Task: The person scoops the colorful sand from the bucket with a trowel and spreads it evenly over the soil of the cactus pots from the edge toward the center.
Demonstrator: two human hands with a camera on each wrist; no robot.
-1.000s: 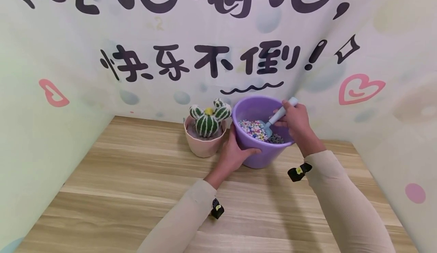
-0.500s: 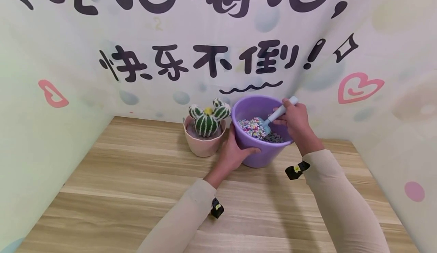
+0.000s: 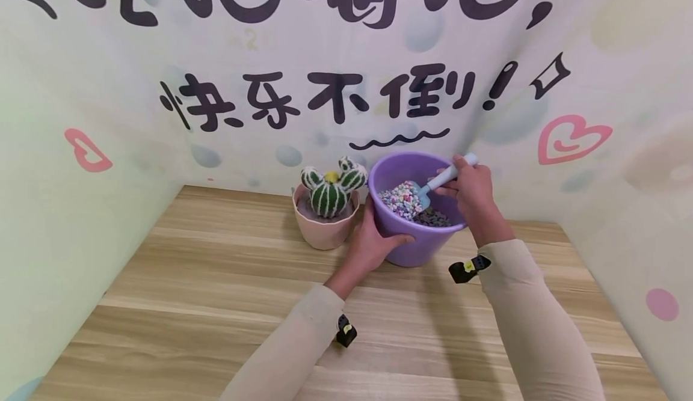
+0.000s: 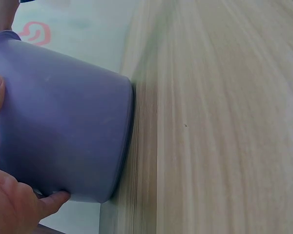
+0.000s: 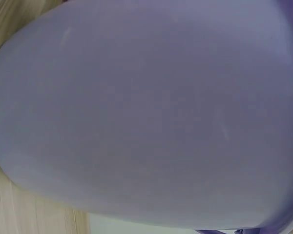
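Observation:
A purple bucket (image 3: 417, 241) stands on the wooden table, with small multicoloured pellets (image 3: 399, 199) and darker grey grains (image 3: 432, 217) inside. My left hand (image 3: 370, 241) grips its left side, thumb across the front and fingers behind; the left wrist view shows the thumb and a finger against the bucket wall (image 4: 68, 117). Over the bucket's right rim, my right hand (image 3: 473, 187) holds a light blue toy shovel (image 3: 445, 177) by its handle. The shovel's blade lies against the pellets, tilted down to the left. Only the bucket's outer wall (image 5: 146, 117) fills most of the right wrist view.
Left of the bucket, close to my left hand, stands a pink pot (image 3: 323, 232) with a knitted-looking cactus (image 3: 328, 196). A printed cloth wall (image 3: 303, 142) rises right behind both. Bare wooden table (image 3: 216, 281) extends toward me and to the left.
My right hand has shifted slightly right with the shovel, whose handle now lies a little flatter. More grey grains show below the blade. The left hand and bucket stay in place.

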